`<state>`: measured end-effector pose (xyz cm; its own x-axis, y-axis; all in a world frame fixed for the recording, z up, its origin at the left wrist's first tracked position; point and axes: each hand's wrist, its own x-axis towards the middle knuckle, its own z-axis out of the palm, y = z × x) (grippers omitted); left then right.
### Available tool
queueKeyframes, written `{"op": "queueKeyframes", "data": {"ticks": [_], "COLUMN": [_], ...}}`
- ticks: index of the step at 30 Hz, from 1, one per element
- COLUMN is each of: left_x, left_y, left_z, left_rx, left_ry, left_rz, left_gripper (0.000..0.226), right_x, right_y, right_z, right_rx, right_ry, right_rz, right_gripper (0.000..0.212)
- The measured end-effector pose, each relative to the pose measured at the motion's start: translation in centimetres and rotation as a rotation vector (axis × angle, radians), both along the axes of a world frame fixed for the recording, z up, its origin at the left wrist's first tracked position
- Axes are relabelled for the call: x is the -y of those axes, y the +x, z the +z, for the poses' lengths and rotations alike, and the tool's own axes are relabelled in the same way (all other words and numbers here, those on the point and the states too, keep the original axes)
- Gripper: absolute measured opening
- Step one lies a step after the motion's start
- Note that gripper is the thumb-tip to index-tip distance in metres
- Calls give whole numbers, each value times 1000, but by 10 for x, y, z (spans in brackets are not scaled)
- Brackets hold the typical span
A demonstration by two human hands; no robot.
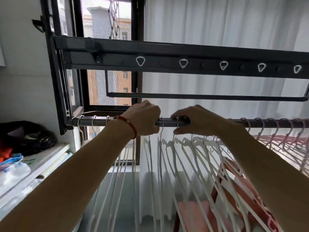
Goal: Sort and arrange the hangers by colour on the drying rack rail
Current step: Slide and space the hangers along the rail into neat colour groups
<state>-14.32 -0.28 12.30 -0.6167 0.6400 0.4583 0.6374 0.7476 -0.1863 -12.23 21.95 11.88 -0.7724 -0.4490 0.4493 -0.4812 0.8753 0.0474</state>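
**A:** ok so where are the hands at right now?

**B:** both are up on the drying rack rail [167, 122]. The left hand [143, 118] is curled over the bar with the fingers folded down in front. Can't tell if it's actually got a hook under there or is just gripping the rail. It has a red string bracelet [128, 124] on the wrist.

**A:** and the right one?

**B:** the right hand [192, 120] is just beside it, thumb and fingertips pinched around the metal hook of a white hanger [170, 153] that sits on the rail.

**A:** how do the hangers look colour-wise?

**B:** there's a group of white hangers [117, 173] on the left end, with hooks showing near the rail's end bracket. More white ones fan out under the right hand. The pink hangers [284, 139] are bunched along the far right of the rail, a bit blurry. Some reddish-pink ones hang low under the right forearm, mixed in with the whites.

**A:** background?

**B:** a white curtain [217, 22] and a dark-framed window [107, 30] behind the rack.
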Motion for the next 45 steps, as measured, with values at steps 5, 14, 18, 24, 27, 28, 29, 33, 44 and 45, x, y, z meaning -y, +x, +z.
{"op": "queueKeyframes", "data": {"ticks": [5, 14, 18, 24, 27, 28, 29, 33, 44, 45], "left_x": [0, 0, 1, 2, 3, 3, 3, 2, -1, -1], "left_y": [-7, -8, -7, -7, -8, -8, -9, -9, -8, -8], "left_z": [-2, -1, -1, 1, 2, 2, 2, 3, 4, 5], "left_rx": [24, 67, 82, 82, 83, 84, 87, 107, 125, 129], "left_ry": [67, 99, 106, 98, 102, 100, 100, 103, 104, 105], "left_rz": [-19, -16, -14, -6, -9, -8, -10, -18, -5, -7], "left_gripper": [21, 18, 18, 15, 12, 13, 13, 13, 15, 15], "right_x": [-18, -49, -48, -44, -41, -40, -40, -40, -90, -91], "right_y": [8, 22, 19, 13, 11, 11, 10, 6, 30, 30], "right_z": [-1, -2, -2, -2, -3, -3, -2, -4, 0, -1], "right_rx": [41, 31, 3, 4, -13, -18, -22, -27, 51, 44], "right_ry": [-53, -10, 4, -29, -20, -17, -19, -13, -7, -18], "right_rz": [-12, -62, -43, -8, 6, 3, 1, -5, -117, -111], "right_gripper": [80, 42, 47, 53, 50, 51, 52, 59, 54, 54]}}
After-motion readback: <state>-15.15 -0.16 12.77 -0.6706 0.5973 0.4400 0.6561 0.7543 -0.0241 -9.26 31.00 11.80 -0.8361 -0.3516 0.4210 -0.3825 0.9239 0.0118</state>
